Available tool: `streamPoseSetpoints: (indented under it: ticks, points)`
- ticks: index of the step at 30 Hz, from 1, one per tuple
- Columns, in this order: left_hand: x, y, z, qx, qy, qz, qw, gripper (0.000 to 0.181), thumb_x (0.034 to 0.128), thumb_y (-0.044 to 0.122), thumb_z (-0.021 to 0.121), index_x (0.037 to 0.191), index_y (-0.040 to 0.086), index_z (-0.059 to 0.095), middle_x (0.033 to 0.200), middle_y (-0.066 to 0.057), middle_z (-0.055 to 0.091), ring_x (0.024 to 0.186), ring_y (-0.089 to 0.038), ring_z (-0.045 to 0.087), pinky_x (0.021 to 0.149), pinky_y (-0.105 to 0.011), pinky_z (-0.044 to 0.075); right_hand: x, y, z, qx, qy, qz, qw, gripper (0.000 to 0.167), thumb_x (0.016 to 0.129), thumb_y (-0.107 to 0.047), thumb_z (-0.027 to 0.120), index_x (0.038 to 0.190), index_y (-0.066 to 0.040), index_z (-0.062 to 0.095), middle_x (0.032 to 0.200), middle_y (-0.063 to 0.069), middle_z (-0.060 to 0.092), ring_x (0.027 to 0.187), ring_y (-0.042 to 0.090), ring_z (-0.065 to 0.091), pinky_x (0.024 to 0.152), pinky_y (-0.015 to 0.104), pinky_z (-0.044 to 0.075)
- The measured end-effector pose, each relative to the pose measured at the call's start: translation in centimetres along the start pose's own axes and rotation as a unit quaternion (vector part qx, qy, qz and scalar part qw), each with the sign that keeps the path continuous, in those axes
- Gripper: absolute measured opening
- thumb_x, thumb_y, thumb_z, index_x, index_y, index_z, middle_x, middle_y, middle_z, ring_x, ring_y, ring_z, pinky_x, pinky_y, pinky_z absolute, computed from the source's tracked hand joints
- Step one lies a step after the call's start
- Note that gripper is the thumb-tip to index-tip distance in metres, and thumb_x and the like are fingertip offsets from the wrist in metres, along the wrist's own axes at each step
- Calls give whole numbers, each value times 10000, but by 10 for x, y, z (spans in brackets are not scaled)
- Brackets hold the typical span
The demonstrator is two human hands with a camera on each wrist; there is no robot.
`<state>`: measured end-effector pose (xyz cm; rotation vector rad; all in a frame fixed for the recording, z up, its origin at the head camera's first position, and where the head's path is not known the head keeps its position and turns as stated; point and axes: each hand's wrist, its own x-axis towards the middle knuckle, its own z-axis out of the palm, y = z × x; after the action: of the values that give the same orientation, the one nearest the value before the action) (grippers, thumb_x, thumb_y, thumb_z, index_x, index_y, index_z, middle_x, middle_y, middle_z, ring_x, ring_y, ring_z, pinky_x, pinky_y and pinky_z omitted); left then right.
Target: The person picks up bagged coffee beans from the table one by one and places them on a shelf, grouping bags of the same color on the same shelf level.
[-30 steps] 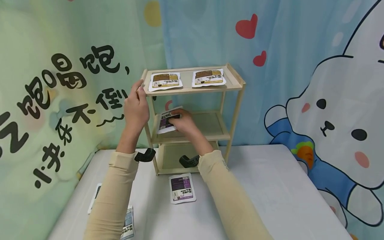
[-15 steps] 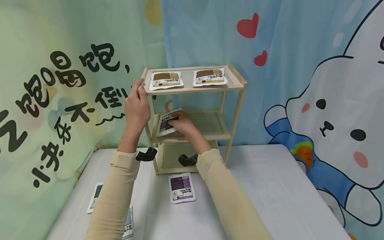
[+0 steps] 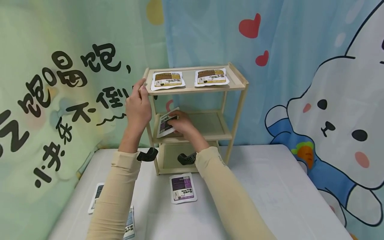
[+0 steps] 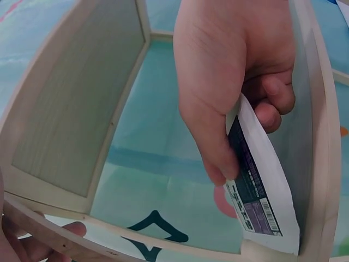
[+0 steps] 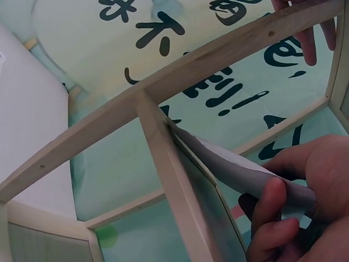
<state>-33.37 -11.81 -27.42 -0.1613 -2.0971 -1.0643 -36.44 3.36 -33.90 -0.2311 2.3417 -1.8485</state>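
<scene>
At the upper left corner of a three-tier wooden shelf rack [image 3: 195, 90], my left hand [image 3: 138, 110] grips the frame; its fingertips curl round the rail in both wrist views. My right hand [image 3: 184, 125] reaches in above the middle tier [image 3: 210, 125] and pinches a white flat pouch [image 3: 164, 126] with a dark purple label. In the left wrist view the thumb lies on the label of the pouch [image 4: 262, 191], which slants. Its far end is close to the left end of the tier in the right wrist view; whether it touches there I cannot tell.
Two white pouches with brown-and-yellow labels, a left one [image 3: 168, 80] and a right one [image 3: 211, 77], lie on the top tier. A purple-label pouch [image 3: 183, 188] lies on the white table [image 3: 264, 190] before the rack. More pouches [image 3: 129, 225] are partly behind the left sleeve.
My right hand has shifted slightly left, and the near end of its pouch sits a little lower. The left hand keeps its hold on the rack.
</scene>
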Motion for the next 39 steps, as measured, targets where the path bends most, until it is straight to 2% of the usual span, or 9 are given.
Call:
streamPoseSetpoints:
  ticks: [9, 15, 20, 25, 28, 31, 34, 36, 39]
  points:
    - [0, 2, 2, -131, 89, -99, 9998, 436, 1050, 291, 311, 1403, 162, 532, 607, -95, 482, 495, -231, 337, 493, -350, 266, -1, 0, 2, -192, 73, 43, 9998, 383, 959, -90, 576, 1339, -50, 545, 1387, 132, 460, 639, 130, 483, 548, 246, 458]
    - [3, 2, 0, -42, 153, -74, 9998, 437, 1049, 292, 309, 1401, 159, 532, 631, -89, 498, 511, -230, 346, 497, -345, 266, 1, 0, 1, -373, -31, 70, 9993, 389, 975, -107, 554, 1358, -44, 518, 1388, 164, 443, 547, 117, 415, 600, 281, 455]
    - [5, 3, 1, -42, 73, -99, 9999, 447, 1052, 309, 292, 1410, 170, 520, 698, -123, 554, 547, -248, 401, 524, -351, 293, 0, 1, -2, -755, -4, -92, 9971, 407, 968, -144, 580, 1351, -27, 503, 1453, 176, 383, 645, 148, 479, 654, 322, 458]
    - [0, -1, 3, -24, 81, -114, 9999, 442, 1050, 304, 297, 1402, 173, 530, 686, -120, 558, 534, -254, 401, 514, -359, 297, -5, 6, -4, -1780, 256, -408, 9829, 457, 957, -229, 590, 1362, -41, 491, 1495, 160, 377, 861, 247, 561, 813, 384, 452]
    - [-3, -1, 3, -16, 138, -69, 9999, 437, 1046, 295, 308, 1395, 166, 538, 619, -95, 498, 498, -237, 350, 486, -353, 276, -13, 8, -8, -2331, 440, -432, 9705, 477, 953, -274, 588, 1366, -51, 502, 1449, 152, 450, 1103, 275, 541, 952, 400, 410]
    - [-2, 0, 3, -13, 190, -20, 9998, 443, 1043, 300, 308, 1392, 157, 541, 594, -67, 458, 487, -213, 335, 475, -342, 269, -19, 7, -12, -2520, 501, -348, 9658, 484, 968, -297, 572, 1385, -61, 497, 1352, 153, 529, 1078, 310, 564, 936, 433, 423]
    - [1, 3, 2, -45, 215, -1, 9998, 445, 1042, 300, 311, 1391, 154, 544, 594, -72, 462, 485, -216, 343, 474, -342, 269, -24, 8, -19, -2423, 539, -281, 9683, 494, 974, -299, 569, 1407, -76, 489, 1254, 149, 567, 1003, 279, 595, 875, 427, 451]
    - [1, 3, 2, -65, 211, -13, 9998, 443, 1043, 300, 314, 1391, 151, 544, 602, -80, 477, 487, -220, 352, 478, -343, 274, -30, 9, -22, -2145, 505, -234, 9751, 488, 971, -283, 575, 1406, -80, 489, 1164, 157, 589, 887, 260, 625, 799, 417, 474]
    - [0, 4, 2, -104, 187, -25, 9998, 438, 1045, 294, 316, 1389, 151, 546, 613, -92, 498, 488, -227, 365, 479, -348, 278, -41, 12, -28, -1700, 478, -209, 9841, 469, 968, -262, 585, 1392, -80, 502, 1164, 148, 590, 832, 239, 662, 748, 400, 507]
